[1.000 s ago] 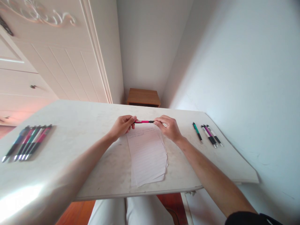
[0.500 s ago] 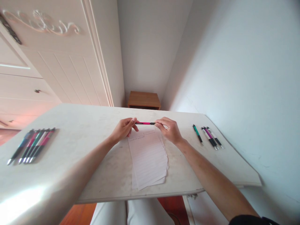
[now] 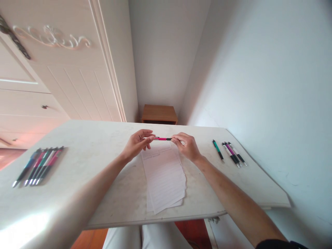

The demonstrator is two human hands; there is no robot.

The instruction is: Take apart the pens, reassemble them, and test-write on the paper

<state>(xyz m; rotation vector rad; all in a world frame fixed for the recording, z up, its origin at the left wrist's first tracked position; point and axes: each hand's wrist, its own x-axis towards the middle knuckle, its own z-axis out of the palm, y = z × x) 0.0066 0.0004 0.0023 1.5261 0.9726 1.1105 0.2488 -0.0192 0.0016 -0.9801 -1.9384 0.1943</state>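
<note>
I hold a pink and black pen (image 3: 163, 139) level above the top of a lined sheet of paper (image 3: 163, 174). My left hand (image 3: 137, 143) pinches its left end with thumb and fingertips, the other fingers loosely spread. My right hand (image 3: 187, 146) is closed round its right, black end. The paper lies on a white table (image 3: 98, 166) and bears a little faint writing near its top.
Several pens (image 3: 38, 166) lie in a row at the table's left. Several more pens (image 3: 229, 153) lie at the right, near a white wall. A white cabinet stands at the left, and a small wooden stand (image 3: 159, 114) behind the table. My legs show below the table's front edge.
My left hand's fingers have loosened from a closed grip to a fingertip pinch on the pen's end. The view has shifted slightly; the pen stays between both hands.
</note>
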